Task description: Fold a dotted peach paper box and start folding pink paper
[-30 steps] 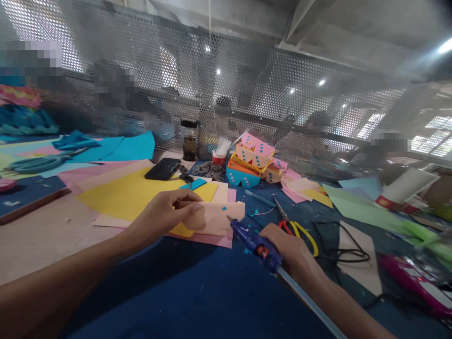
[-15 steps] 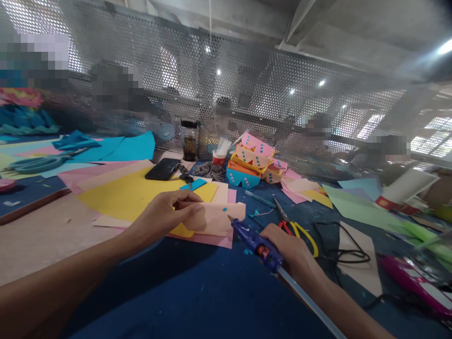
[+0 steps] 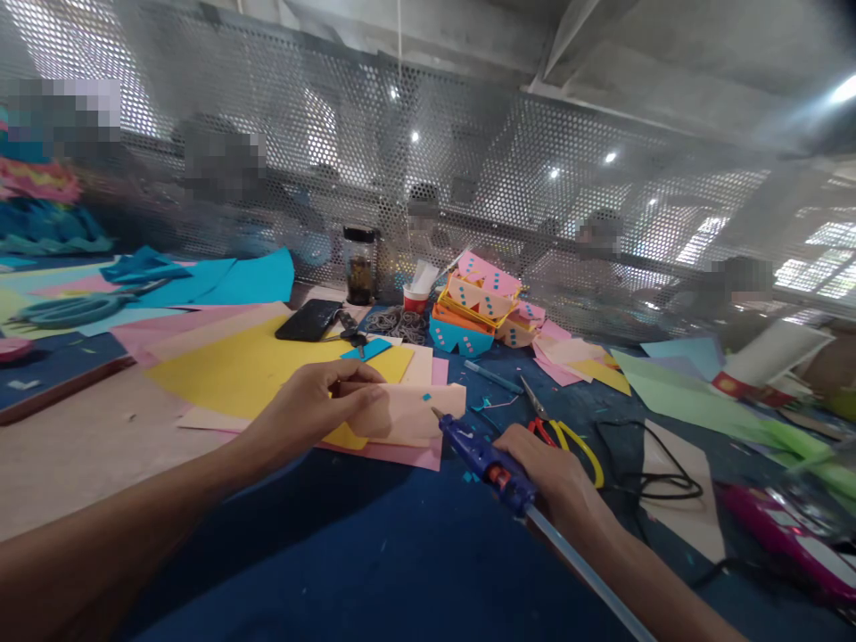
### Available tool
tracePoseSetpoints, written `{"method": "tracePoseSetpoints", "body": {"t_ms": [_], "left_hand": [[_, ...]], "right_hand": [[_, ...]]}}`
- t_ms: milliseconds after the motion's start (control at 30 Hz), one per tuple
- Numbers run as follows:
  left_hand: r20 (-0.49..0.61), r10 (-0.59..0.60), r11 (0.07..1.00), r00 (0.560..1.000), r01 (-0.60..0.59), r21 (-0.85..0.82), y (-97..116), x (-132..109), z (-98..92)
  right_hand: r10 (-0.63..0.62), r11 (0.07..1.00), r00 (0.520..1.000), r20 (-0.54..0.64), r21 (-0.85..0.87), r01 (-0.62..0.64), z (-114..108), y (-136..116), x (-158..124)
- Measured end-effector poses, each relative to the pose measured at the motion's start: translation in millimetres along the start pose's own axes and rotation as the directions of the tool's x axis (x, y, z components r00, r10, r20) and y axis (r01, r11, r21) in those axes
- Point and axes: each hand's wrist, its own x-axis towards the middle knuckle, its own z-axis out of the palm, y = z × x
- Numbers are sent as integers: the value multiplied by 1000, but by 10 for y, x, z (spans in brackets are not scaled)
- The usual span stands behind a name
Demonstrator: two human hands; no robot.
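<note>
My left hand [image 3: 338, 397] pinches a folded piece of peach paper [image 3: 407, 413] by its left end, thumb in front and fingers behind. A small blue paper square [image 3: 426, 397] sits on its face. In my right hand [image 3: 545, 464] is a blue hot glue gun [image 3: 488, 464], with a long clear glue stick [image 3: 581, 568] running out of its back. The nozzle points at the peach paper just below the blue square; whether it touches I cannot tell. Beneath lie sheets of yellow paper [image 3: 247, 361] and pink paper [image 3: 432, 456].
Scissors with red and yellow handles [image 3: 575, 450] lie beside my right hand, near a black cord [image 3: 669, 486]. Behind are decorated paper boxes [image 3: 472, 308], a phone [image 3: 308, 319], keys [image 3: 351, 332], a jar [image 3: 359, 267] and a paper cup [image 3: 415, 297]. A perforated metal screen [image 3: 468, 160] stands beyond.
Both hands, the peach paper and the glue gun stay almost exactly where they were. Far left, behind the table, a blurred person has shifted slightly.
</note>
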Motion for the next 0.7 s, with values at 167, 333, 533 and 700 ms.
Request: {"method": "tracePoseSetpoints", "body": {"t_ms": [167,333,533,700], "left_hand": [[1,9,1000,1000,-9,7,11,0,2],[-3,4,1000,1000,-4,11,1,4,-1],[-8,7,1000,1000,-7,-1,-10,4,2],[3,2,1000,1000,-2,5,5,-1,1]], "right_hand": [[6,999,1000,14,45,-7,-5,-8,-4],[12,1000,1000,1,14,-13,-7,-13,0],[8,1000,1000,19,26,-8,-41,-35,-3],[16,1000,1000,19,-8,-15,-26,-26,-7]]}}
